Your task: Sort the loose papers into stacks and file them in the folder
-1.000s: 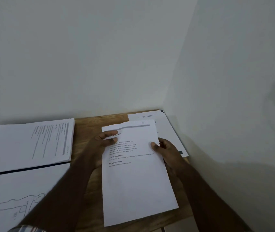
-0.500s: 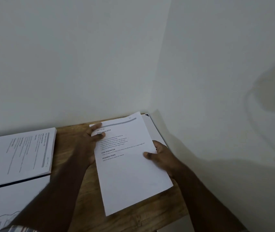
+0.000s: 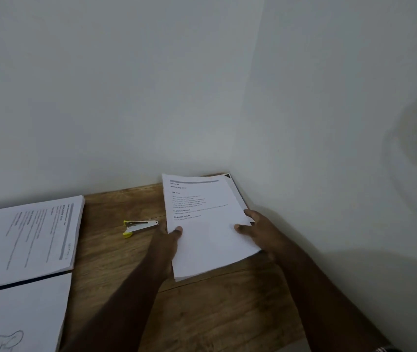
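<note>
At a wooden desk (image 3: pixel 215 311) set into a white corner, our two forearms reach up from the near edge, and nearest on the left lies a sheet with a line drawing (image 3: pixel 16 318), cut off by the frame. Beyond it our left hand (image 3: pixel 169 240) pinches the left margin of a printed sheet (image 3: pixel 207 224), thumb on top, while our right hand (image 3: pixel 258 229) grips the right margin with fingertips on the page and the rest curled beneath; neither hand is free. The sheet sits over a stack of papers (image 3: pixel 237 193) by the right wall, its near end apparently a little raised. We judge the step in hand to be laying this page onto that pile, and doing it well means squaring its corners to the sheets below, lowering the far edge first and letting both thumbs slide off together so nothing skews. To the left, apart from the sheet, a yellow-tipped stapler (image 3: pixel 140 227) lies on the bare wood, and farther left another stack of printed pages (image 3: pixel 24 240) rests on what may be a dark-edged folder; we cannot tell for sure.
</note>
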